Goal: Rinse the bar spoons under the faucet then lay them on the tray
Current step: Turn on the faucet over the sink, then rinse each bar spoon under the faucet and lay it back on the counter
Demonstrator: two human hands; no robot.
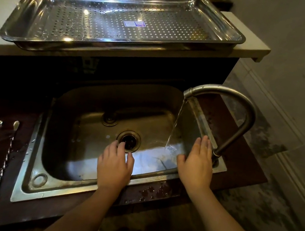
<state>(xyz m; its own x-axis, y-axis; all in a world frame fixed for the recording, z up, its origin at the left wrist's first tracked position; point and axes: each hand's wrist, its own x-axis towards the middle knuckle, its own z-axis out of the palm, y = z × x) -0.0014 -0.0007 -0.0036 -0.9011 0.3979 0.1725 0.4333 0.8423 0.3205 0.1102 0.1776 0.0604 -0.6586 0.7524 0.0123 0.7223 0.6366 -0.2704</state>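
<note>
Several long twisted bar spoons (4,163) with fork ends lie side by side on the dark counter left of the sink. A curved metal faucet (242,118) at the sink's right side runs a stream of water into the steel sink (32,155). A large perforated steel tray (28,20) sits on the raised white ledge behind the sink, with nothing in it. My left hand (114,167) hovers over the sink's front edge near the drain, fingers apart and holding nothing. My right hand (198,163) is spread flat beside the faucet's base, just right of the water stream.
A drain (129,140) sits mid-basin. Water drops dot the dark counter (155,192) in front of the sink. A wall and a stained floor lie to the right. Dark chairs stand behind the tray. My shoes show below the counter.
</note>
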